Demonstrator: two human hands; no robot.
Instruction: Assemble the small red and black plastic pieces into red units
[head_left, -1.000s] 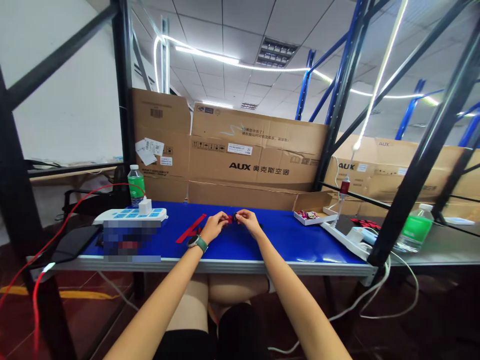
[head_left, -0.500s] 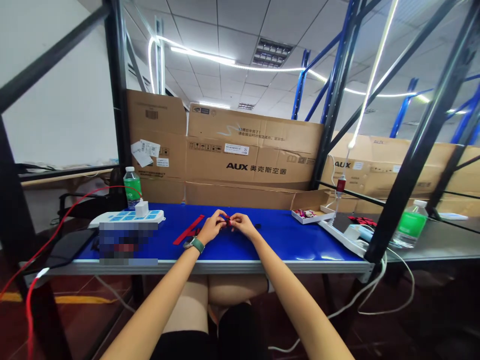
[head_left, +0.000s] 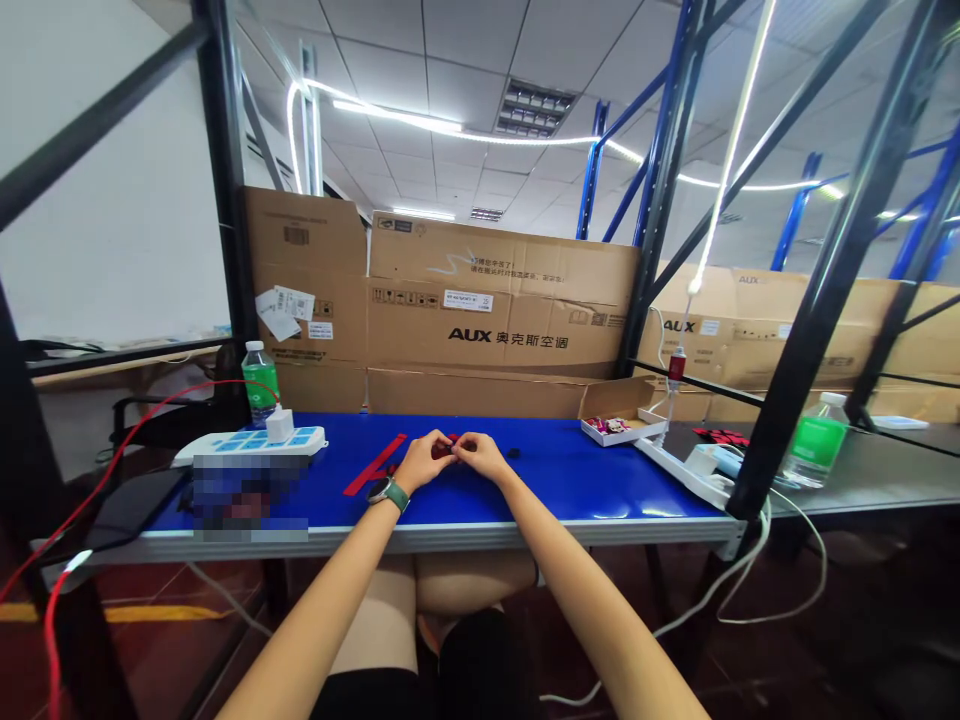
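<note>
- Two hands, the left hand and the right hand, at work together
- One small red piece between them
- One wristwatch, green strap
- One blue worktop
- One red strip
- One open small box
- Two power strips, the second power strip at right
- Two green-labelled plastic bottles, the second bottle at right
- One white charger
- One red cable

Small part: red. Bench top: deep blue. Flat strip: red. Power strip: white, grid of blue squares.
</note>
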